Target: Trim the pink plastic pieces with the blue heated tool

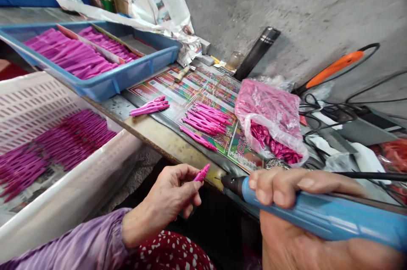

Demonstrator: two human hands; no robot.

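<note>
My left hand (pixel 171 193) pinches a small pink pointed piece (pixel 202 173) between thumb and fingers, its tip showing beyond them. Wrapped around a blue electric screwdriver (pixel 305 215) with a black nose is my right hand (pixel 295 193); the tool's thin bit points left, a little apart from the pink piece. On the bench, a neat row of slim pink pieces (pixel 206 118) lies on a printed sheet (pixel 173 87). One single pink piece (pixel 199 137) rests in front of that row, and a small bundle of pink pieces (pixel 150 107) lies further left.
An open plastic bag (pixel 270 100) of pink parts sits right of the row. A divided blue tray (pixel 117 85) of pink pieces stands back left; a white basket (pixel 28 109) holds more below. Black cables (pixel 313 104), a dark cylinder (pixel 258 51) and an orange-handled tool (pixel 333 68) are along the wall.
</note>
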